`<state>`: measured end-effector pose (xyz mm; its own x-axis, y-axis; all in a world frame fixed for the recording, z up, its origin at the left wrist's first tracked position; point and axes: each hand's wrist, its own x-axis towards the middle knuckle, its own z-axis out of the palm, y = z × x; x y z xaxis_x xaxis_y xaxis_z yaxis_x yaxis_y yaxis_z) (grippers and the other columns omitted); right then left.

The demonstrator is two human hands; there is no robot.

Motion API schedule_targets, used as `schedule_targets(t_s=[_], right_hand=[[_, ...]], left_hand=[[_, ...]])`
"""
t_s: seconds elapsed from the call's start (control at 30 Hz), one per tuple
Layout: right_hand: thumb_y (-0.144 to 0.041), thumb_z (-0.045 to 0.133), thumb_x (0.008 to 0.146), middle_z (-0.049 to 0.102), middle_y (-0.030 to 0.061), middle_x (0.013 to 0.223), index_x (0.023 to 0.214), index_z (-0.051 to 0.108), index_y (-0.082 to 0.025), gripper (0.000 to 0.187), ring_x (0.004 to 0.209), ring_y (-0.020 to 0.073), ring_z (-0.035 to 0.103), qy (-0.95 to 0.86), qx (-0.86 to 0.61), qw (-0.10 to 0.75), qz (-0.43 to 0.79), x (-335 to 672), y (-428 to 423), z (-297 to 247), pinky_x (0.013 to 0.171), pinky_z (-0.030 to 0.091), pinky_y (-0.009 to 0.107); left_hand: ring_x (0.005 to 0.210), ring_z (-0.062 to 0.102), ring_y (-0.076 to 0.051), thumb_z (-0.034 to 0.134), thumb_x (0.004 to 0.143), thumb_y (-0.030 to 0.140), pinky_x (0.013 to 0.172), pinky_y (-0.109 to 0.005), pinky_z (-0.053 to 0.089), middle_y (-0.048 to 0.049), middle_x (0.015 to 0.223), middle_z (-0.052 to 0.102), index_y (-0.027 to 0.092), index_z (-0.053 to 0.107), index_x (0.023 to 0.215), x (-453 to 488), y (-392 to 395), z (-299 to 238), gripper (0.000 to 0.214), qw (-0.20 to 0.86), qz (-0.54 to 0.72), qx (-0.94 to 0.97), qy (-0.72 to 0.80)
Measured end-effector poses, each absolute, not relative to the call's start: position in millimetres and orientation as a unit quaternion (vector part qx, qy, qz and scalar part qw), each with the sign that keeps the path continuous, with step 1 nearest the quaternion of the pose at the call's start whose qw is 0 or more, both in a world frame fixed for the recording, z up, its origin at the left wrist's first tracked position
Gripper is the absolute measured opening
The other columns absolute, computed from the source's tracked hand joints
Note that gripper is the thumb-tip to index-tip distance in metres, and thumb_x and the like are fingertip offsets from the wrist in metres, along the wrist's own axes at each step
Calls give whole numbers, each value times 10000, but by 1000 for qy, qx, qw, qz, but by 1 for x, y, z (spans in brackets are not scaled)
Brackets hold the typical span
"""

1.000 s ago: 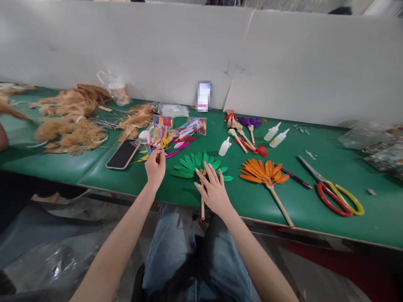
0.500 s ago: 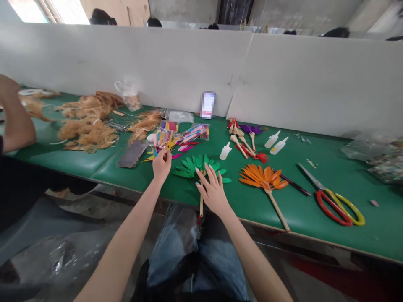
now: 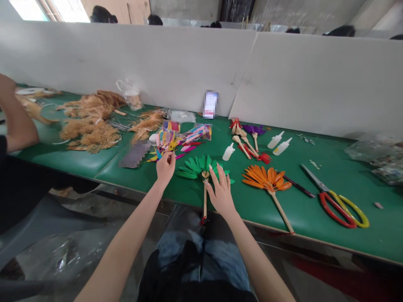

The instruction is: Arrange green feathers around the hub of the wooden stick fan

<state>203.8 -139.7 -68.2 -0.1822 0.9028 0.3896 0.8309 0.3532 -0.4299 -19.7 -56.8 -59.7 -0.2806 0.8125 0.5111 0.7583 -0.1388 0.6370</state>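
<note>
A green feather fan point(image 3: 197, 165) with a wooden handle lies in front of me at the table's front edge. My right hand point(image 3: 222, 191) rests over its right side, fingers spread and holding nothing. My left hand point(image 3: 166, 165) is pinched closed at the near edge of a pile of coloured feathers point(image 3: 171, 144); what is between its fingers, if anything, is hidden. Right of the green fan lies an orange feather fan point(image 3: 267, 178) with its handle toward me. A small white squeeze bottle point(image 3: 228, 152) stands just behind the green fan.
Large scissors point(image 3: 335, 199) and a dark pen-like stick point(image 3: 297, 184) lie on the right. Behind are two more bottles point(image 3: 278, 143), a purple feather fan point(image 3: 253, 130) and a propped phone point(image 3: 210, 104). Brown fibre bundles point(image 3: 91, 121) and another person's arm point(image 3: 19, 117) are at left.
My right hand has shifted slightly right, uncovering the heart-shaped wooden piece at the centre of the green fan. My left hand stays pinched by the feather pile. The view has shifted slightly.
</note>
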Motion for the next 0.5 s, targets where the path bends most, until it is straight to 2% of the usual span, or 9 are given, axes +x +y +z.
schedule_targets(t_s=[0.13, 0.23, 0.3, 0.33, 0.4, 0.5], right_hand=[[-408, 300, 957, 184, 102, 1534, 1455, 241, -235, 530, 1414, 247, 144, -765, -569, 294, 69, 204, -140, -68, 1102, 196, 527], [-404, 298, 958, 176, 100, 1536, 1456, 233, -242, 528, 1416, 243, 140, -762, -570, 298, 74, 205, -140, -68, 1103, 197, 524], [-404, 297, 958, 172, 102, 1537, 1456, 234, -245, 526, 1416, 242, 138, -759, -571, 303, 75, 205, -140, -68, 1102, 193, 529], [-405, 294, 959, 172, 103, 1536, 1456, 234, -246, 525, 1416, 242, 138, -758, -572, 306, 75, 205, -140, -68, 1101, 193, 533], [-411, 289, 959, 177, 107, 1534, 1455, 235, -248, 525, 1415, 242, 140, -754, -574, 310, 74, 206, -141, -69, 1096, 196, 541], [-421, 286, 960, 185, 110, 1532, 1450, 252, -244, 522, 1416, 237, 138, -752, -577, 311, 71, 206, -141, -70, 1097, 197, 535]], left_hand=[[811, 589, -189, 443, 887, 345, 792, -304, 423, -53, 766, 654, 189, 600, 889, -29, -64, -50, 221, -32, 470, 591, 655], [1057, 555, -219, 432, 904, 339, 958, -370, 364, -97, 994, 671, 192, 609, 981, -52, -76, -43, 243, -98, 480, 567, 662], [1210, 473, -241, 408, 918, 344, 1038, -425, 289, -133, 1151, 628, 175, 585, 1096, -74, -87, -44, 303, -141, 487, 518, 689], [1283, 404, -253, 392, 924, 351, 1072, -461, 230, -151, 1232, 586, 161, 543, 1183, -85, -93, -47, 355, -158, 484, 494, 705], [1370, 271, -263, 362, 932, 383, 1099, -512, 141, -190, 1297, 536, 102, 357, 1368, -103, -106, -55, 519, -159, 452, 477, 737], [1384, 240, -275, 307, 935, 427, 1118, -526, 35, -235, 1300, 520, 8, 131, 1445, -118, -120, -69, 683, -127, 374, 500, 771]])
